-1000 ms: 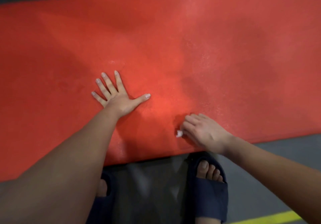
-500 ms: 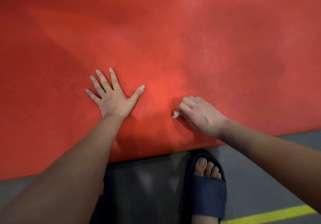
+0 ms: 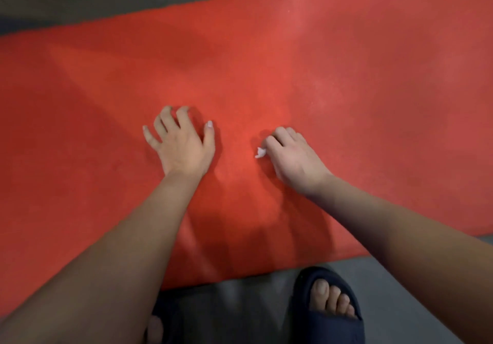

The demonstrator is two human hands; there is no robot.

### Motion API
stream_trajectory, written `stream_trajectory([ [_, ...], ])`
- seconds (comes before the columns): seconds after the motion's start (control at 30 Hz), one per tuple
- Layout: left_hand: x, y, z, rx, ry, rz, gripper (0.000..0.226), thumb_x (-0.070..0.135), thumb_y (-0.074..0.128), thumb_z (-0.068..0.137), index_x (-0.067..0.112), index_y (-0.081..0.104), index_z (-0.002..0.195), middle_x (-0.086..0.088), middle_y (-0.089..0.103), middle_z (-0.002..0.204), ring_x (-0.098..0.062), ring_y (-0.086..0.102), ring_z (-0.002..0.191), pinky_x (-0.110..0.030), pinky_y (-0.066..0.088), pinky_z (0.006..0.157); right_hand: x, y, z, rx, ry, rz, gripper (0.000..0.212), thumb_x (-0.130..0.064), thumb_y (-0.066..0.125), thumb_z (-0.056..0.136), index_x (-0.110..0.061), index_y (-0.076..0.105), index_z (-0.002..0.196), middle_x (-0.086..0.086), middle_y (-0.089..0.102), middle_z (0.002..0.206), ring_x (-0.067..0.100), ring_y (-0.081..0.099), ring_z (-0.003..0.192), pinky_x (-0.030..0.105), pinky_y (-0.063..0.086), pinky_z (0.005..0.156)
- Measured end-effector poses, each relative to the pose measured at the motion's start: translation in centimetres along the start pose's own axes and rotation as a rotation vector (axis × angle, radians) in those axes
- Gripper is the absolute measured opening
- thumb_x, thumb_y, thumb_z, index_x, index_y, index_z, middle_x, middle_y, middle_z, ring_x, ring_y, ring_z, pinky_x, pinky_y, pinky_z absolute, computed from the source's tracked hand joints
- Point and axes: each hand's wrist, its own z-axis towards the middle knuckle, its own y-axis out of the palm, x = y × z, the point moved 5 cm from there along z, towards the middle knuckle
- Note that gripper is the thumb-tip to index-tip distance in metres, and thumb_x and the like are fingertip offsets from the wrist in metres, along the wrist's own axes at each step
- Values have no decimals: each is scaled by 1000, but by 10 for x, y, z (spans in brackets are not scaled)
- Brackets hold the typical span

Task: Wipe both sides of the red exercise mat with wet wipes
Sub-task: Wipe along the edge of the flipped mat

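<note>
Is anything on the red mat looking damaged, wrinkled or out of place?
Nothing stands out. The mat lies flat, with no tear or fold in view. The right hand grips a small crumpled wipe; the left hand rests on the mat.

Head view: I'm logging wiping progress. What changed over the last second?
The right hand, pinching the wet wipe, slid away from the near edge, farther onto the red mat. The left hand, earlier flat with spread fingers, has arched up onto its fingertips. Unchanged: the wipe stays in the right hand, and the mat lies flat.
</note>
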Motion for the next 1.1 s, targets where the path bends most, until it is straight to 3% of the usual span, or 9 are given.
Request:
stream_trajectory([
  [0.1, 18, 8, 34, 2, -37, -43, 60, 49, 50, 96, 14, 46, 145, -18, 36, 156, -38, 31, 146, -64, 17, 120, 2, -1, 7, -3, 37, 19, 9, -18, 52, 95, -16, 60, 100, 9, 51, 96, 34, 50, 88, 45, 42, 77],
  [0.3, 18, 33, 70, -26, 146, -11, 72, 53, 34, 96, 18, 30, 159, -17, 19, 168, -31, 14, 156, -57, 6, 126, 11, -3, -5, -83, -38, 126, 9, -9, 57, 96, -14, 61, 102, 4, 52, 100, 30, 51, 91, 46, 45, 80],
  [0.53, 19, 29, 72, 6, 137, -33, 74, 54, 39, 92, 19, 37, 157, -15, 27, 166, -30, 21, 155, -58, 14, 124, 62, -23, 111, 127, 162, 29, 4, -5, 58, 95, -8, 58, 93, 14, 53, 93, 39, 51, 85, 56, 47, 76],
  [0.67, 19, 32, 74, 4, 141, 0, 74, 53, 43, 91, 18, 38, 156, -15, 29, 165, -31, 22, 154, -58, 14, 124, 52, -24, 107, 63, -1, 93, 9, -6, 58, 99, -9, 66, 102, 11, 57, 99, 35, 55, 90, 44, 47, 85],
  [0.73, 19, 32, 75, 14, 141, 7, 74, 53, 44, 91, 18, 40, 156, -15, 30, 165, -32, 22, 154, -58, 14, 124, 55, -27, 123, 24, -68, 70, 13, -14, 52, 101, -12, 65, 102, 10, 57, 99, 36, 55, 90, 46, 47, 83],
  [0.8, 20, 33, 76, 10, 141, 14, 74, 53, 45, 90, 17, 41, 155, -16, 31, 164, -33, 24, 153, -59, 15, 123, 69, -28, 159, 50, -53, 2, 19, -20, 47, 100, -12, 65, 99, 12, 56, 96, 39, 54, 87, 50, 46, 80],
  [0.93, 19, 32, 76, 26, 140, 10, 74, 51, 47, 88, 16, 45, 153, -18, 33, 162, -35, 27, 152, -61, 18, 122, 95, -32, 206, 121, 42, 52, 16, -15, 56, 98, -11, 69, 105, 11, 58, 97, 37, 55, 88, 45, 45, 85],
  [1.03, 19, 33, 78, 37, 142, 7, 73, 50, 49, 88, 15, 46, 152, -19, 34, 162, -36, 28, 151, -62, 20, 121, 88, -30, 196, 126, 16, 81, 11, -9, 59, 97, -10, 67, 104, 9, 59, 97, 32, 54, 89, 34, 42, 88],
  [1.1, 20, 34, 78, 30, 144, 18, 74, 50, 49, 88, 15, 45, 153, -19, 33, 162, -36, 28, 152, -62, 19, 121, 84, -28, 204, 95, -53, 73, 11, -12, 55, 99, -11, 66, 102, 9, 60, 99, 33, 55, 89, 35, 41, 87],
])
